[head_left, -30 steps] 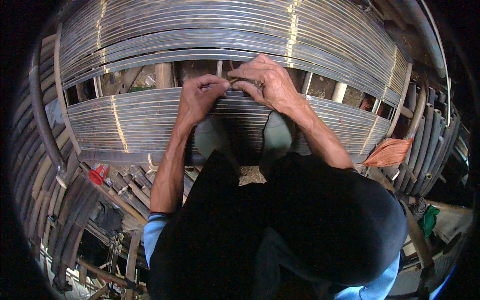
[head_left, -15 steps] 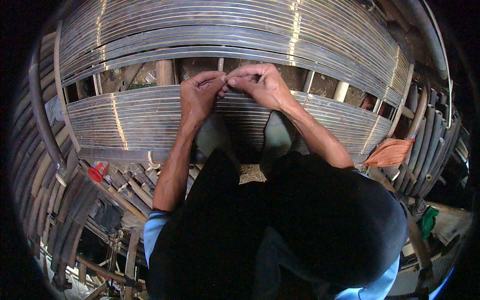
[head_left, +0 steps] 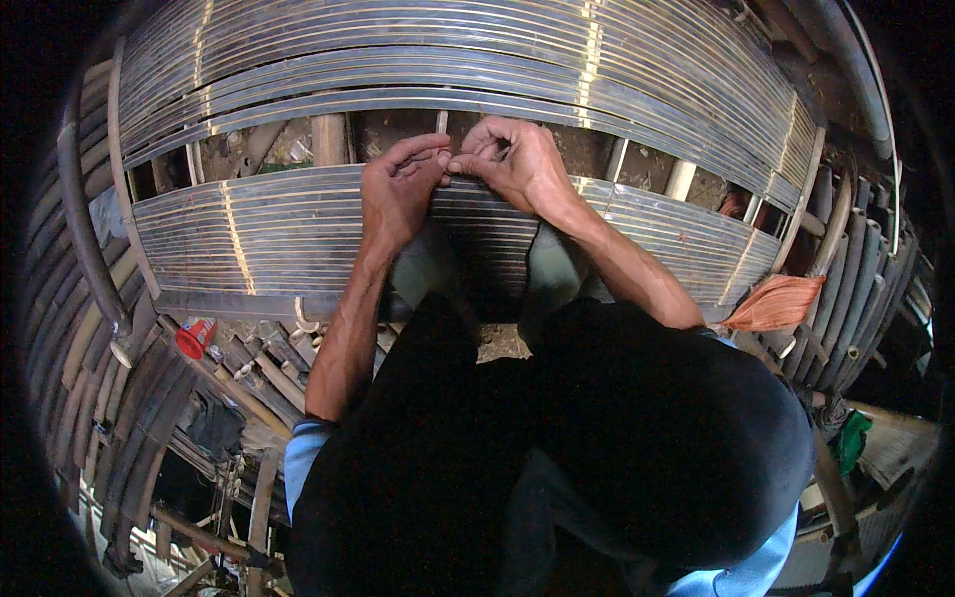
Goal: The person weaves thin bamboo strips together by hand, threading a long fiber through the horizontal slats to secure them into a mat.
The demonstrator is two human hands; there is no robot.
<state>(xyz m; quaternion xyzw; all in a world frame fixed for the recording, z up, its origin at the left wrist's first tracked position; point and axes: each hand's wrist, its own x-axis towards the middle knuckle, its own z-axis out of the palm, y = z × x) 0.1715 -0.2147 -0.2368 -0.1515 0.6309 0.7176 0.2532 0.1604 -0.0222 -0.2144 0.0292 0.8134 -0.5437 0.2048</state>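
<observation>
Seemingly for fine control, the left hand (head_left: 398,189) and right hand (head_left: 522,167) meet at bent fingertips; whether they pinch anything I cannot tell. Beneath those fingers lies the slatted panel (head_left: 318,234), feet (head_left: 553,264) probably steadying it.

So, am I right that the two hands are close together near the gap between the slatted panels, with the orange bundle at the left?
Not quite: the head view shows the orange bundle at the right. The left hand and right hand are indeed close together there.
</observation>
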